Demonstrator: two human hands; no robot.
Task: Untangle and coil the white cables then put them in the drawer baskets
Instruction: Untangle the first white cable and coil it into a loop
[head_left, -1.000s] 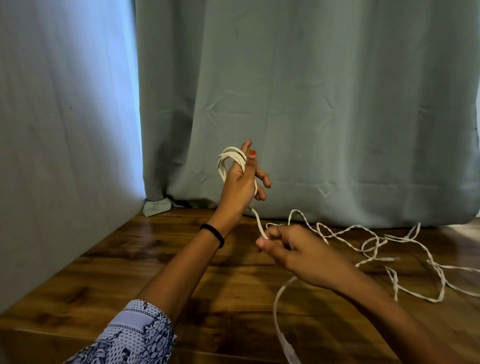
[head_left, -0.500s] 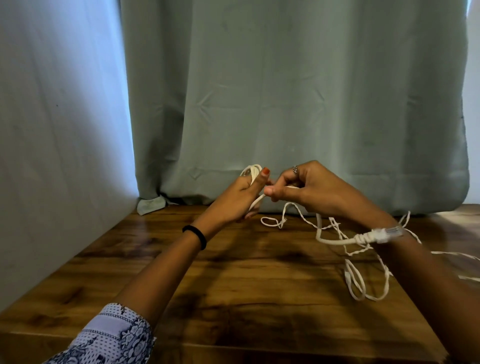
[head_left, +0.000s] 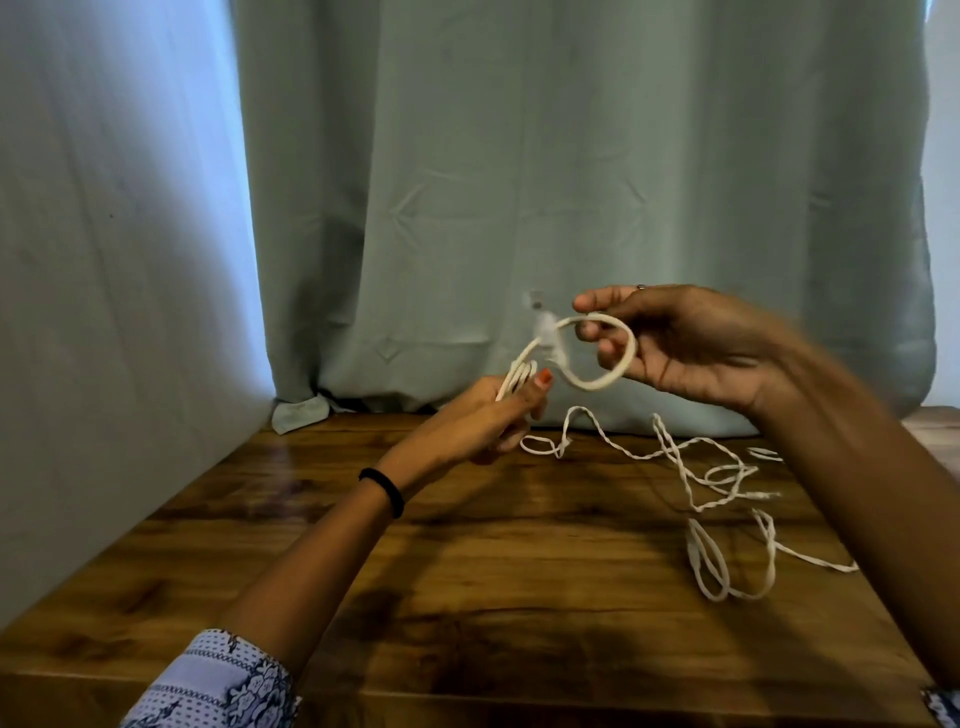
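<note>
My left hand (head_left: 493, 415) grips a small coil of white cable (head_left: 517, 376), thumb pressed over the strands. From the coil the cable's free end (head_left: 605, 383) curves up in a loop to my right hand (head_left: 691, 348), which pinches it between thumb and fingers above the table. A blurred plug end (head_left: 543, 327) swings near the top of that loop. More tangled white cable (head_left: 696, 467) lies twisted on the wooden table (head_left: 467, 571), to the right, below my right forearm. No drawer or basket is in view.
A grey-green curtain (head_left: 571, 182) hangs behind the table, and a pale wall (head_left: 114, 260) closes the left side. A folded curtain corner (head_left: 301, 415) touches the table's back left. The table's front edge runs along the bottom of the view.
My right hand has swung the cable's end up and to the right, forming a loop beside the coil. The plug end left the table and now swings in the air.
</note>
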